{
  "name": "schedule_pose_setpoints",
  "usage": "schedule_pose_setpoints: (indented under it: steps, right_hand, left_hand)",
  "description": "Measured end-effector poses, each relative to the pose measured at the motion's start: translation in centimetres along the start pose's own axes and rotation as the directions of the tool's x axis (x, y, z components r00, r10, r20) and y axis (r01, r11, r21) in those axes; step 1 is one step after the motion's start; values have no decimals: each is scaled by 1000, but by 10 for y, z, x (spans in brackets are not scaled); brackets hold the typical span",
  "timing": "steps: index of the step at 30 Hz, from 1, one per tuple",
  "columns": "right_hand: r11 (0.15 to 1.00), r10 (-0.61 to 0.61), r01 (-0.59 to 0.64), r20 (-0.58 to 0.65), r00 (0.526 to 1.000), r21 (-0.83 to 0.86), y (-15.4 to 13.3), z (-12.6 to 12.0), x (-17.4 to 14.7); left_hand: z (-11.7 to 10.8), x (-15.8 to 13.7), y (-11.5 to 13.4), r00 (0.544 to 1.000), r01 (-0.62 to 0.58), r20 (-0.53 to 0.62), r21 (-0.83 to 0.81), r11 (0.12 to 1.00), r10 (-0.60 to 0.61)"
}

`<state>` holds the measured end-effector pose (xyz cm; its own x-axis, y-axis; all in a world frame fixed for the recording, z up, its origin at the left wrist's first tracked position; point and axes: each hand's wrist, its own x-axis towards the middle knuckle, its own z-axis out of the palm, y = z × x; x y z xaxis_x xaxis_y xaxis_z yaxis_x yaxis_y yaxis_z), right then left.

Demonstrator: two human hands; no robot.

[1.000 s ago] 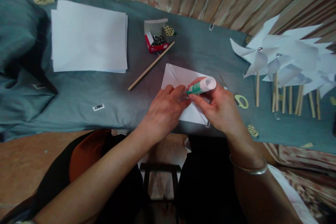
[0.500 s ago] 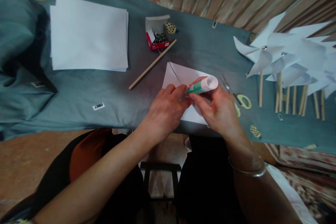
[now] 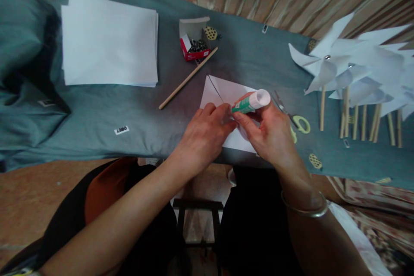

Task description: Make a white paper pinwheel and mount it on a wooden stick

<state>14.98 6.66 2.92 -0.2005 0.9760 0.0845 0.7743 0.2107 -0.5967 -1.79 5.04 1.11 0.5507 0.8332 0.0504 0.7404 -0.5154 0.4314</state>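
My right hand [image 3: 268, 127] is closed around a green and white glue stick [image 3: 248, 101], which is tilted with its white end up and to the right. Its lower end meets the fingertips of my left hand [image 3: 208, 131]. The left fingers are bent and pinched together over the middle of a white paper [image 3: 237, 142], which has a slanting cut near its upper left corner. What lies right between the fingertips is mostly hidden. Just right of my right hand lies a pair of scissors [image 3: 301, 124] with yellow-green handles, partly covered by the hand.
A stack of white paper [image 3: 110, 41] lies at the left. A wooden stick [image 3: 187, 79] rests beside an open red box [image 3: 196, 54] of small metal pieces. Several white paper pinwheels [image 3: 336, 64] on sticks lie at the right on the green cloth [image 3: 145, 138]. A curtain hangs behind.
The glue stick has tipped very slightly up and to the right in my right hand. Both hands otherwise stay in nearly the same place over the paper.
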Motion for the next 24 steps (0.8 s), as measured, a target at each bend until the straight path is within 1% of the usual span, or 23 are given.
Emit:
schedule_pose_setpoints:
  steps: [5,11,24]
  right_hand:
    - [1000,8,-8,1,1000,-1,-1,0,0]
    - [1000,-9,9,5,1000,-8,-1,-2,0]
    - [999,-15,15,2,1000,-34,0,-3,-3]
  left_hand:
    - [-1,0,0,1000,10,20,-10,1000,-10]
    - [1,-1,-1,1000,-6,-18,-13,1000,5]
    - [2,-2,0,1000,-9,-24,6,1000,10]
